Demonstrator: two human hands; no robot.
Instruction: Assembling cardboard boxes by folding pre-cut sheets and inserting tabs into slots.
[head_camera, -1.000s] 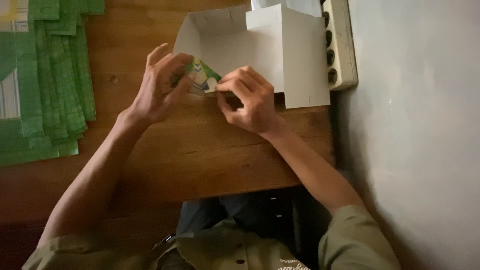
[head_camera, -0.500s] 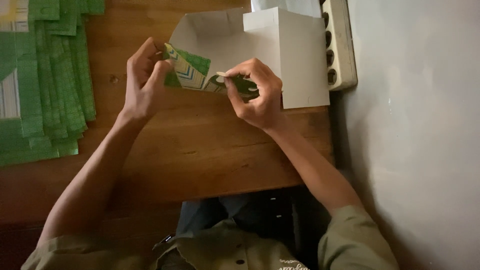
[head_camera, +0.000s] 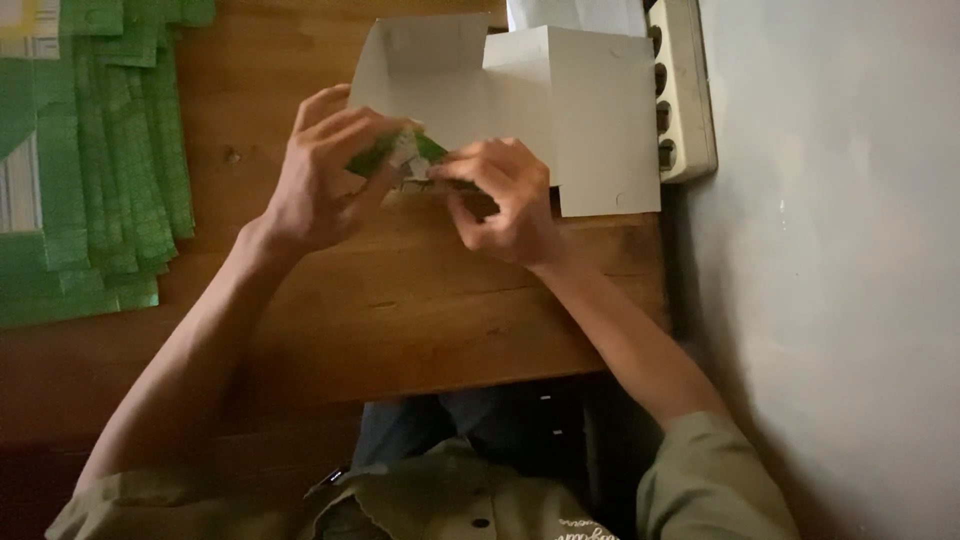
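Note:
Both my hands meet over the far middle of a wooden table (head_camera: 420, 310), gripping one small green and white printed carton piece (head_camera: 402, 152). My left hand (head_camera: 325, 170) curls around its left side, fingers over the top. My right hand (head_camera: 500, 195) pinches its right end, with the fingers bent inward. Most of the piece is hidden between my fingers. Just behind my hands lies a white cardboard box (head_camera: 560, 100) with an open flap.
A fanned stack of flat green carton blanks (head_camera: 95, 160) covers the table's left side. A white power strip (head_camera: 682, 90) lies along the table's right edge, beside a grey wall (head_camera: 840, 260). My lap shows below the table's near edge.
The green carton piece was stretched wider between my hands half a second ago. Now my hands have come closer together, and the piece is folded smaller and mostly covered.

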